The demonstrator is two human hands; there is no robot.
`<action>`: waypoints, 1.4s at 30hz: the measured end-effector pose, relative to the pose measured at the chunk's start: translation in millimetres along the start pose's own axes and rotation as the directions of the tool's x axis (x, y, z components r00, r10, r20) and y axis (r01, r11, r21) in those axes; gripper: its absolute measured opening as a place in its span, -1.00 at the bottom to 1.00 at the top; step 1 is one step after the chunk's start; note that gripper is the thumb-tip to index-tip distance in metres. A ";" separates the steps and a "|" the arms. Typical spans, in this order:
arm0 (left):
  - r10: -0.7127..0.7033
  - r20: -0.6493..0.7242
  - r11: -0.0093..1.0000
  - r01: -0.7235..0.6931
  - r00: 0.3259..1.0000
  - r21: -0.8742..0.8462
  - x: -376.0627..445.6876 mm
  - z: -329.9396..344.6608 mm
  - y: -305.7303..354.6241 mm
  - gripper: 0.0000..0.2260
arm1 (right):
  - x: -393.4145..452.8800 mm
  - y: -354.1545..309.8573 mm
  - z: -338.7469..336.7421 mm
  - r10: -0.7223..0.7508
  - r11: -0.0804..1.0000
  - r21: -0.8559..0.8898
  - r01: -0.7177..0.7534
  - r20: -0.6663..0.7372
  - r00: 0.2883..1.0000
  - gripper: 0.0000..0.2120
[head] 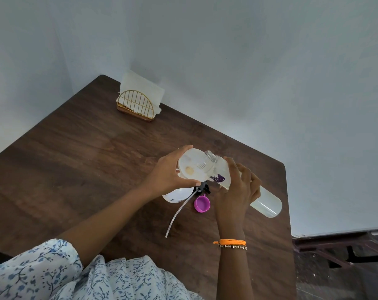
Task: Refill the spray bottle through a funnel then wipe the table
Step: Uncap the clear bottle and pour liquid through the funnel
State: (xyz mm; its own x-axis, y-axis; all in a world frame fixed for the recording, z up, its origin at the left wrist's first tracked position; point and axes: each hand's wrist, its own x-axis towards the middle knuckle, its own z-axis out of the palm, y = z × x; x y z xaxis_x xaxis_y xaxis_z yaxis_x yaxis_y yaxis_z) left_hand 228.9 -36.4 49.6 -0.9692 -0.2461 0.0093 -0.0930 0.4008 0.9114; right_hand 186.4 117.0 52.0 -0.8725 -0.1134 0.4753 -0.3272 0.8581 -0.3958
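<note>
My left hand (167,175) grips a white funnel (191,164) by its rim, holding it over a white spray bottle (177,194) that stands on the table and is mostly hidden under the funnel and hand. A clear refill bottle (264,200) with a purple label is tipped sideways in my right hand (238,187). Its open threaded mouth (209,160) sits over the funnel's bowl. The black spray head with its long clear dip tube (179,211) lies on the table below the funnel. A purple cap (202,204) rests beside it, open side up.
A dark wooden table (86,169) stands in the corner of pale walls. A gold wire napkin holder (138,105) with white paper napkins sits at the far corner. The table's right edge drops to a dark floor with a dark frame (339,250).
</note>
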 end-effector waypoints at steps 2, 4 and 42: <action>0.003 0.002 1.000 -0.003 1.000 -0.012 0.2 0.2 -0.3 -0.24 | -0.5 -0.3 -1.0 -0.005 1.000 0.005 0.005 -0.002 1.000 -0.28; 0.003 0.001 1.000 -0.003 1.000 -0.010 0.1 0.5 -0.6 -0.24 | -1.3 -0.8 -2.0 -0.010 1.000 0.007 0.010 0.000 1.000 -0.29; 0.015 0.002 1.000 -0.015 1.000 -0.013 -3.9 -2.1 5.3 -0.29 | -1.1 -5.3 -4.8 0.018 1.000 -0.009 -0.018 0.042 0.999 -0.33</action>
State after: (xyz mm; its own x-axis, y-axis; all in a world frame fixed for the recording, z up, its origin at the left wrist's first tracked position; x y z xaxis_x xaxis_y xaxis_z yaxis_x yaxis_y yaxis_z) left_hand 232.7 -35.2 55.3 -0.9708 -0.2387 0.0224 -0.0754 0.3925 0.9167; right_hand 190.8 115.0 57.3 -0.8929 -0.1189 0.4343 -0.3084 0.8642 -0.3974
